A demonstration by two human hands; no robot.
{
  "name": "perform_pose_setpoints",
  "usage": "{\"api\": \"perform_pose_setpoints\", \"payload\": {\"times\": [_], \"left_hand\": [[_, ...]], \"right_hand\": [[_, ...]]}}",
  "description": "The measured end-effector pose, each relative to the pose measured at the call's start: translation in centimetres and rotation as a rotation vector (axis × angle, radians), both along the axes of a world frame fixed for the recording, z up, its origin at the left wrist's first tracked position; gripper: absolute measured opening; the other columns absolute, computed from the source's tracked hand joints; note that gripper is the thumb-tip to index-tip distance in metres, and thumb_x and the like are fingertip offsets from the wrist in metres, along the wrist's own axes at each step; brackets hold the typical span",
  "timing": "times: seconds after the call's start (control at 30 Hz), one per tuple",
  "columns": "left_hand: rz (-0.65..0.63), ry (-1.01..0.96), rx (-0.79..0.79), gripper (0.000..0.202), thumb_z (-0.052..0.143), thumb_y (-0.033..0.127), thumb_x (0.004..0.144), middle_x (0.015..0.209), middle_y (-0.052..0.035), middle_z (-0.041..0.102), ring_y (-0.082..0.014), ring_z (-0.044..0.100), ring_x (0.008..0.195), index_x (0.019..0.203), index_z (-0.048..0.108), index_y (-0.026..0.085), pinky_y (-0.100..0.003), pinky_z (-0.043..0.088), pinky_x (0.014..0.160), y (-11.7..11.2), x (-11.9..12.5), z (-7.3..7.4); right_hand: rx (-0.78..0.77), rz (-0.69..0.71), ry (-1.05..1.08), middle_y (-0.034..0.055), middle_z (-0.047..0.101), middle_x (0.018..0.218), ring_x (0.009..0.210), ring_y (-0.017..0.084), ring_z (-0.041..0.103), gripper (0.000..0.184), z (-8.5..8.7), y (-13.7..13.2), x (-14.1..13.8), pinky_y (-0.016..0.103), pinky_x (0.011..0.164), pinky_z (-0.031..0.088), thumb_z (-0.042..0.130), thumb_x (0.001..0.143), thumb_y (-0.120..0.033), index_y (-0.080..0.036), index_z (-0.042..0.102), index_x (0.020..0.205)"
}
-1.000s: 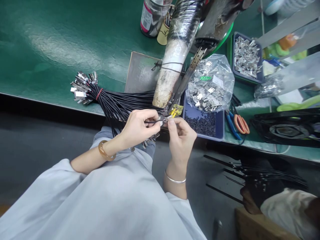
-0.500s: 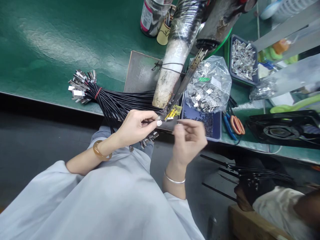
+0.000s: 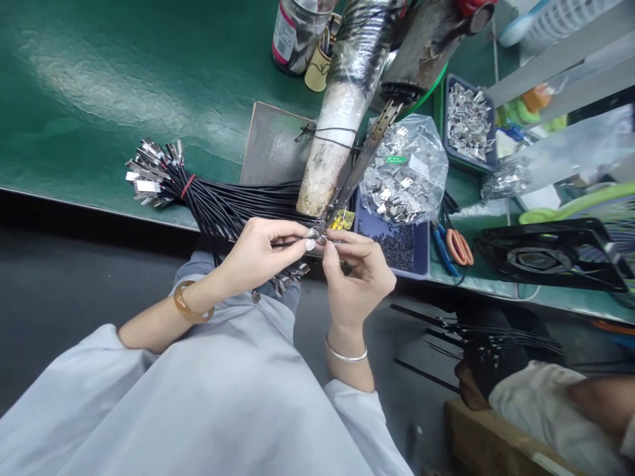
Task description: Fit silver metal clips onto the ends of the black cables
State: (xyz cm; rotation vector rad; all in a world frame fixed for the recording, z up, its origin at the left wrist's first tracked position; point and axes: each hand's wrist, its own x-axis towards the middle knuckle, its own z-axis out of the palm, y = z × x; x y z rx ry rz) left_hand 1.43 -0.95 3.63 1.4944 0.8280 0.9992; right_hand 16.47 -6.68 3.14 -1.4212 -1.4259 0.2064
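My left hand [image 3: 265,251] pinches the end of a black cord between thumb and fingers, close to the tip of a wrapped tool [image 3: 330,155] that slants down from the bench. My right hand [image 3: 354,274] pinches a small metal clip right against that cord end, so the two hands meet just below the tool's tip. A bundle of black cords [image 3: 223,201] with metal clips [image 3: 149,172] on their far ends and a red band lies across the green bench and hangs over its edge onto my lap.
A clear bag of metal clips [image 3: 404,172] rests on a blue tray [image 3: 421,254] holding small dark parts. Another tray of clips [image 3: 466,122] stands behind. Scissors [image 3: 451,244], a black fan [image 3: 546,258], a jar [image 3: 292,33] and a grey plate [image 3: 270,142] are around. More cords [image 3: 491,340] lie on a neighbour's lap.
My right hand swung out to the right half a second ago and has come back with a clip to meet my left hand at the cord end. The view shifted slightly.
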Motion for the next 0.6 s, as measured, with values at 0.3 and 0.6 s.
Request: {"api": "perform_pose_setpoints", "payload": {"times": [0.3,0.6], "left_hand": [[0.169,-0.015,-0.023,0.017,0.062,0.018,0.078,0.062,0.001,0.066,-0.0053,0.047,0.053,0.072,0.076,0.012,-0.014,0.036,0.048,-0.2,1.9,0.1],[0.2,-0.014,-0.077,0.018,0.062,0.022,0.076,0.066,-0.0003,0.069,-0.0066,0.054,0.056,0.072,0.077,0.013,-0.014,0.043,0.05,-0.3,2.1,0.4]], "right_hand": [[0.045,-0.004,-0.071,0.0019,0.079,0.096,0.081,0.015,0.077,0.009,0.0,0.4,0.3,0.027,0.065,0.062,0.068,0.091,-0.018,-0.023,0.064,0.085],[0.099,0.04,-0.165,0.0003,0.079,0.092,0.087,0.017,0.077,0.014,1.0,0.7,0.5,0.032,0.076,0.062,0.07,0.088,-0.013,-0.026,0.065,0.084]]}}
